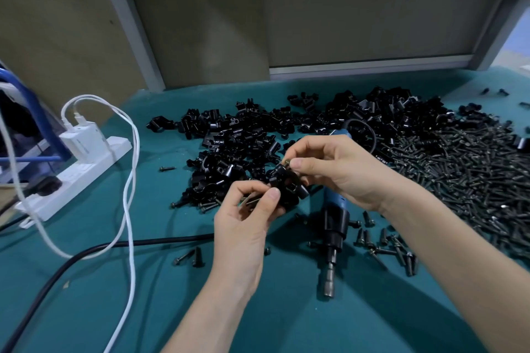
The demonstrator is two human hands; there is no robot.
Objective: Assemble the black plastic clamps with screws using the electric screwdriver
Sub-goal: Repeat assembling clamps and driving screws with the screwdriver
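Looking down through the head camera, I see one black clamp (288,188) raised above the table, between both hands. The left hand (243,221) grips its lower left side, thumb pressed on the front and fingers curled behind; something thin and dull shows between those fingers, and I cannot tell what. The right hand (341,169) pinches a screw (287,163) at the clamp's top between thumb and forefinger, the other fingers curled above.

Just beneath the hands the electric screwdriver (335,219) lies on the green mat (114,304), blue body under the right wrist, bit pointing toward me. Loose screws (384,241) are scattered on both sides of it.

Behind the hands spreads the pile of clamps (252,129), reaching across to the right, where it meets the heap of screws (473,178).

Well off to the left sits a white power strip (77,178) with a white charger (84,142) plugged in. A white cable (130,180) loops down from it toward me, and a black cable (86,252) crosses the mat toward the left wrist.
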